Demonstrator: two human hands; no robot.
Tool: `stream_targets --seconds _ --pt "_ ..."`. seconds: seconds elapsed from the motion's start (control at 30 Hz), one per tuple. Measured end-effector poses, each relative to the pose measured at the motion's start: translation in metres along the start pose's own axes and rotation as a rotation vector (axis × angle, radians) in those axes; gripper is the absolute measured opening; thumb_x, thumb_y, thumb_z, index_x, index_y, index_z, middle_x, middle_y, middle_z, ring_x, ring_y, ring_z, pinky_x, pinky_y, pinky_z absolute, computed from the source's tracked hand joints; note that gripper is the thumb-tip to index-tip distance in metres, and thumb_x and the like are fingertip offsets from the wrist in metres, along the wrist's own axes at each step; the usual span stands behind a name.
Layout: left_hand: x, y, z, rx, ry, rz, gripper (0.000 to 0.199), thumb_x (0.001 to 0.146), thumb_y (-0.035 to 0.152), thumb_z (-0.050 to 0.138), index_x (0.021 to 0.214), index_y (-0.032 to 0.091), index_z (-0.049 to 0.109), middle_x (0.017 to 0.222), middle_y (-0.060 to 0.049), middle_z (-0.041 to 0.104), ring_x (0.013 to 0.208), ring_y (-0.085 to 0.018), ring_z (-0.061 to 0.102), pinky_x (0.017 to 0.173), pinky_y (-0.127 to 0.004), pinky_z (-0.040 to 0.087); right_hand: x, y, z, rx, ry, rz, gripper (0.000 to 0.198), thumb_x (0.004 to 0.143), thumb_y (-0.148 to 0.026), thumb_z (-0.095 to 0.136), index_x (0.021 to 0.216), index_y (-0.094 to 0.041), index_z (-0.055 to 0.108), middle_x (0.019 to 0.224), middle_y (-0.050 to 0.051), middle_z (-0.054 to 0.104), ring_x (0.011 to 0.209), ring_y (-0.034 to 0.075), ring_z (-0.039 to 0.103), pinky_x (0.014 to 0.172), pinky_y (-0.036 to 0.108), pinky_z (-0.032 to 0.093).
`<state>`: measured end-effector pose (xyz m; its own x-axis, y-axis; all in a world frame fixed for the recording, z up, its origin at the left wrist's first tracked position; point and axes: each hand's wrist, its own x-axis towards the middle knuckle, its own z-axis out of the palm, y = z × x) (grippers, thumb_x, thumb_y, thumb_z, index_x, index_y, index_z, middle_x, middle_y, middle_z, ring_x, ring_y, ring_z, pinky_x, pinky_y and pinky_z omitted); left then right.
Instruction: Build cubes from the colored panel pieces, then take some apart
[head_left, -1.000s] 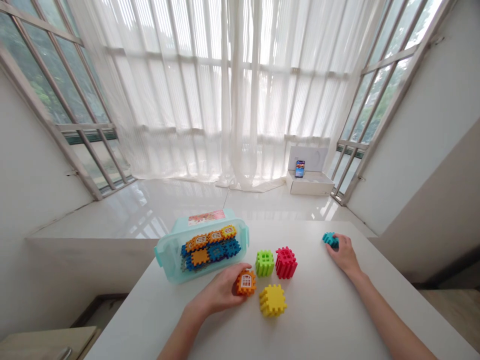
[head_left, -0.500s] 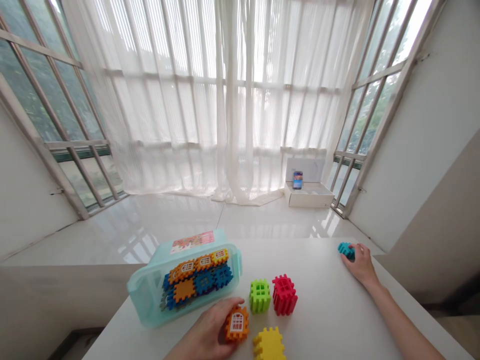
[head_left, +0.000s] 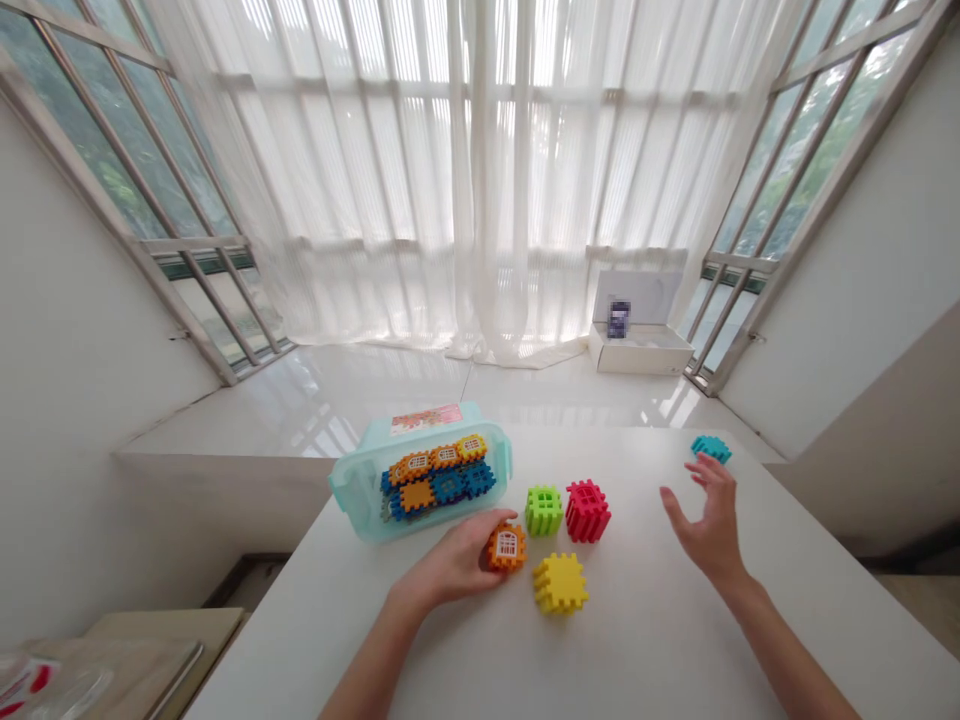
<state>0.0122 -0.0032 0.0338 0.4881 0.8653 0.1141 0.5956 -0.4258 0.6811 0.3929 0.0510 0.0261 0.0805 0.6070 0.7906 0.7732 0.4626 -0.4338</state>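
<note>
My left hand [head_left: 457, 560] is closed around an orange building block [head_left: 507, 547] with a white arched window on top, low over or on the white table. Beside it stand a lime green block [head_left: 544, 511], a red block [head_left: 588, 511] and a yellow block [head_left: 561, 584]. My right hand [head_left: 705, 520] is open, thumb and fingers spread, with nothing in it. Just beyond its fingertips, a teal piece [head_left: 711, 449] lies near the table's far right corner. Left of the blocks, a pale turquoise bin [head_left: 360, 515] holds orange, yellow and blue interlocking pieces [head_left: 442, 475].
The white table [head_left: 637, 640] adjoins a glossy white window ledge [head_left: 405, 375]. On the ledge stands an open white box [head_left: 641, 357] with a phone-like device [head_left: 619, 319] against its lid. Sheer curtains [head_left: 375, 180] hang behind. Flat boards [head_left: 150, 650] lie at the lower left.
My right hand has let go of the teal piece and drawn back toward me. My left hand keeps the orange block. The camera has tilted down, showing more of the table.
</note>
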Motion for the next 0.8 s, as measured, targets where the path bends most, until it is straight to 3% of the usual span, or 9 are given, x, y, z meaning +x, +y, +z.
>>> stream_targets --seconds 0.17,0.37,0.63,0.8 --pt "0.000 -0.001 0.001 -0.002 0.010 0.005 0.064 0.072 0.024 0.068 0.133 0.023 0.049 0.131 -0.008 0.060 0.115 -0.028 0.059 0.101 -0.036 0.046 -0.034 -0.059 0.015 0.119 -0.126 0.007 0.041 0.087 -0.036 0.059 0.125 -0.024 0.047 0.135 0.015 0.044 0.129 0.034 0.044 0.099 0.059 0.046" --pt "0.001 -0.006 0.003 0.001 0.020 0.017 0.064 0.070 0.024 0.069 0.131 0.022 0.049 0.128 -0.008 0.061 0.113 -0.027 0.059 0.101 -0.036 0.045 -0.046 -0.088 0.029 0.153 -0.241 -0.027 0.043 0.089 -0.032 0.056 0.131 -0.026 0.046 0.141 0.013 0.041 0.133 0.033 0.041 0.105 0.058 0.043" --pt "0.001 -0.004 0.001 -0.038 0.014 0.024 0.066 0.069 0.022 0.069 0.133 0.023 0.049 0.131 -0.007 0.060 0.117 -0.027 0.058 0.104 -0.036 0.044 -0.022 -0.074 0.038 0.298 -0.414 -0.008 0.038 0.093 -0.035 0.053 0.129 -0.027 0.052 0.138 0.011 0.052 0.130 0.029 0.049 0.106 0.053 0.045" --pt "-0.004 -0.010 -0.009 -0.128 -0.032 -0.041 0.077 0.064 0.023 0.077 0.135 0.025 0.047 0.131 -0.006 0.060 0.117 -0.027 0.058 0.103 -0.038 0.047 -0.015 -0.051 0.052 0.567 -0.468 0.164 0.043 0.093 -0.043 0.054 0.133 -0.026 0.048 0.138 0.011 0.053 0.128 0.026 0.052 0.105 0.048 0.048"
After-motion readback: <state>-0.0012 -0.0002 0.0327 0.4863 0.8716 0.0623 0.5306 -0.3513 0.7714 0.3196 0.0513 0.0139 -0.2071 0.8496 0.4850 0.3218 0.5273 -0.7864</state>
